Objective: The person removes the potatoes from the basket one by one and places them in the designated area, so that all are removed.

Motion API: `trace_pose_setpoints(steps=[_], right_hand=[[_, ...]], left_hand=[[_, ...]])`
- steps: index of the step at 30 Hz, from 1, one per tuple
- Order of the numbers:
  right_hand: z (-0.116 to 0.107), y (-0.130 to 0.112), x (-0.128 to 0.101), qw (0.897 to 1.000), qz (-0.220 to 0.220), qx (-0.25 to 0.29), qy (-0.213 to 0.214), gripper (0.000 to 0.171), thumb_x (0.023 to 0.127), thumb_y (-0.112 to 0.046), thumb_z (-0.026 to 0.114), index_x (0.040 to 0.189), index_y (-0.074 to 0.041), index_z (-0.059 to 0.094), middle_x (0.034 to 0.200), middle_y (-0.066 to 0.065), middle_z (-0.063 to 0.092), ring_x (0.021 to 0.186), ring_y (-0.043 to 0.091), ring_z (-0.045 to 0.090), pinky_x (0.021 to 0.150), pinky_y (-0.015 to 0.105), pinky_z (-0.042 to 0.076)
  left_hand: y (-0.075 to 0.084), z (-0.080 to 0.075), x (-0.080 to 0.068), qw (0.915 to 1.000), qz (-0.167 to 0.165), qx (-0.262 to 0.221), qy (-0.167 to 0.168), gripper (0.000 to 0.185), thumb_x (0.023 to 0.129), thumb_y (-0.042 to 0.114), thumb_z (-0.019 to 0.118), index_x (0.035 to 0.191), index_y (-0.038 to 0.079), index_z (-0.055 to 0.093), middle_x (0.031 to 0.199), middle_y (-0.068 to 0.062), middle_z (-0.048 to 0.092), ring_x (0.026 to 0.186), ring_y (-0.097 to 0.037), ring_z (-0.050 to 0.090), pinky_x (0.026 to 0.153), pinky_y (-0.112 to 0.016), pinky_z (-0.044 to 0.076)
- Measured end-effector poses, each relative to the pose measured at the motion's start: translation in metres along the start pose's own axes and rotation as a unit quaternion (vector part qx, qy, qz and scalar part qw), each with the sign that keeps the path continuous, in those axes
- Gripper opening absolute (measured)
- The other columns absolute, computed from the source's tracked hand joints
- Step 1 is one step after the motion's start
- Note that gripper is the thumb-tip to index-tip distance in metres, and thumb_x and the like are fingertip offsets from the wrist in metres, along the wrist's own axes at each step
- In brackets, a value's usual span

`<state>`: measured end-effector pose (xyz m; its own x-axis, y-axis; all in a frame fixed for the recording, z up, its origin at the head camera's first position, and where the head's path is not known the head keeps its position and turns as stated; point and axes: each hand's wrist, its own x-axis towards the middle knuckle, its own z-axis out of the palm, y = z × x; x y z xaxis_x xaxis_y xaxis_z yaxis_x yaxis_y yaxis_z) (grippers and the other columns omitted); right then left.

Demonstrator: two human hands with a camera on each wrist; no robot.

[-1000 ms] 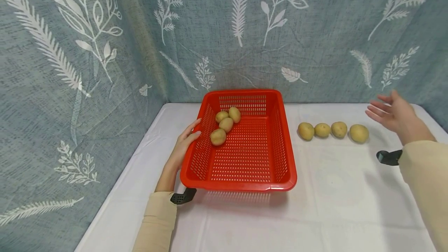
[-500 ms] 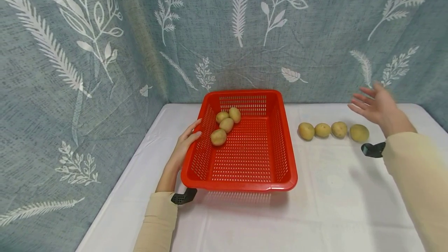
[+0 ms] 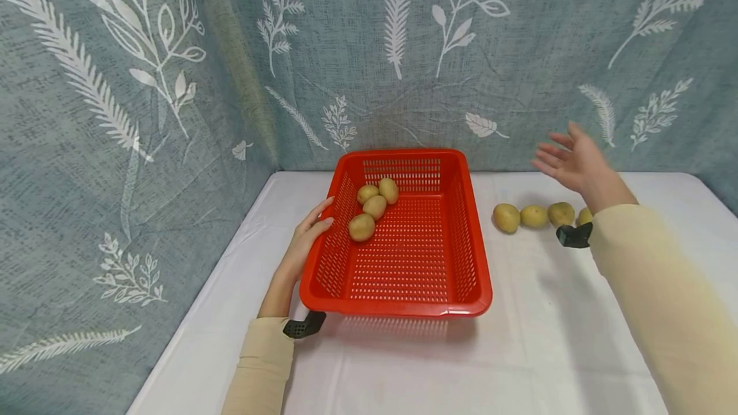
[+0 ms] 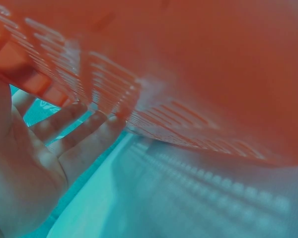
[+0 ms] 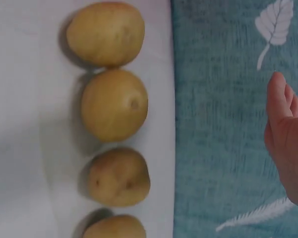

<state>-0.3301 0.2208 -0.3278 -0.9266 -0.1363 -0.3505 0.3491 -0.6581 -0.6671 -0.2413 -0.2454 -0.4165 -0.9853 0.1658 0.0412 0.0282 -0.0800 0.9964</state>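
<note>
A red slotted plastic basket (image 3: 398,308) stands on the white table, with several potatoes (image 3: 375,207) in its far left corner. My left hand (image 3: 308,232) rests flat against the basket's left outer wall, fingers straight; the left wrist view shows the fingers (image 4: 84,139) pressed to the red wall (image 4: 188,74). A row of several potatoes (image 3: 533,216) lies right of the basket, the rightmost partly hidden behind my wrist. My right hand (image 3: 567,159) hovers open above and behind that row, holding nothing. In the right wrist view the row of potatoes (image 5: 114,104) runs along the table's back edge, with my fingers (image 5: 283,124) in the air.
A blue-grey curtain with white leaf prints (image 3: 403,50) closes off the back and left sides. The white tablecloth (image 3: 548,338) stretches in front of the potato row. Black wrist camera mounts (image 3: 573,235) sit on both cream sleeves.
My right hand has swept left and slightly up, from beyond the row's right end to above it. The left hand and the basket have not moved.
</note>
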Motion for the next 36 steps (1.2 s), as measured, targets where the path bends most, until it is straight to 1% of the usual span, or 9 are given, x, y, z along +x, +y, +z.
trace_pose_setpoints(steps=[5,9,17,25,28,36], right_hand=[[0.019,0.008,0.006,1.000,0.008,0.015,-0.009,0.064,0.097,-0.049,0.041,0.152,-0.030,0.016,0.156,-0.008,0.007,0.141,0.010,0.011,0.110,0.031,0.021],[0.032,0.014,0.008,1.000,0.005,0.025,-0.012,0.063,0.097,-0.048,0.042,0.152,-0.029,0.019,0.156,-0.007,0.009,0.141,0.011,0.014,0.110,0.032,0.023],[0.053,0.027,0.009,1.000,-0.008,0.004,-0.022,0.064,0.097,-0.049,0.041,0.153,-0.026,0.019,0.156,-0.003,0.013,0.141,0.014,0.016,0.110,0.034,0.022],[0.066,0.041,0.011,0.998,-0.012,-0.047,-0.034,0.065,0.098,-0.049,0.036,0.154,-0.021,0.017,0.157,0.000,0.012,0.141,0.016,0.017,0.109,0.033,0.025],[0.071,0.045,0.013,0.998,-0.009,-0.052,-0.038,0.065,0.098,-0.049,0.036,0.154,-0.021,0.017,0.157,0.000,0.011,0.141,0.016,0.016,0.109,0.033,0.025],[0.086,0.055,0.017,0.997,-0.009,-0.062,-0.039,0.064,0.099,-0.048,0.036,0.153,-0.018,0.020,0.156,0.004,0.015,0.141,0.019,0.019,0.109,0.035,0.026]], left_hand=[[-0.001,-0.001,0.000,1.0000,0.000,0.005,0.003,0.051,0.102,0.015,0.042,0.151,0.015,0.029,0.138,-0.020,0.038,0.111,-0.028,0.050,0.082,-0.029,0.051],[0.000,0.000,0.000,1.0000,-0.003,0.002,0.002,0.051,0.102,0.016,0.043,0.151,0.016,0.030,0.138,-0.019,0.039,0.112,-0.030,0.050,0.082,-0.030,0.051],[0.001,0.000,0.000,1.0000,-0.003,0.001,0.003,0.051,0.101,0.015,0.043,0.151,0.017,0.030,0.137,-0.020,0.039,0.113,-0.032,0.049,0.081,-0.032,0.051],[-0.001,-0.001,0.000,1.0000,-0.003,-0.001,0.002,0.051,0.101,0.015,0.043,0.151,0.017,0.029,0.138,-0.020,0.039,0.112,-0.031,0.050,0.081,-0.033,0.052],[-0.001,-0.002,0.000,1.0000,-0.002,0.000,0.002,0.051,0.101,0.015,0.043,0.151,0.016,0.030,0.138,-0.019,0.039,0.111,-0.030,0.050,0.081,-0.032,0.051],[-0.002,-0.003,0.001,1.0000,0.004,0.006,-0.001,0.051,0.101,0.016,0.044,0.150,0.015,0.030,0.138,-0.020,0.039,0.111,-0.028,0.050,0.083,-0.030,0.050]])
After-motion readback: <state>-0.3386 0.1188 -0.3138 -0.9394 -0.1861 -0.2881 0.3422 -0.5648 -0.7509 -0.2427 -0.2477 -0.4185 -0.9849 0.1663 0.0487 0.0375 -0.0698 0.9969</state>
